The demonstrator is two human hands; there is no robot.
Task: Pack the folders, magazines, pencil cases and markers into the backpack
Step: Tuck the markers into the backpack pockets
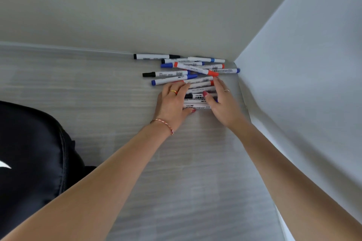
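Grey wood-grain table point(137, 162) fills the view, running into a corner where two pale walls meet; your black backpack point(29, 152) sits at the near left edge, well apart from the work. Markers point(188, 68) lie heaped in that far right corner, their long axes mostly running left to right along the back wall, caps pointing both ways; a few cross at slight angles. You appear to be at the gathering step; your left hand point(172, 101) and right hand point(223, 101) bracket the nearest markers from either end, fingers curved round the bundle, pressing it together. Next you would likely need to close both hands firmly, lift the bundle level, and carry it left to the backpack; whether it is unzipped cannot be told.
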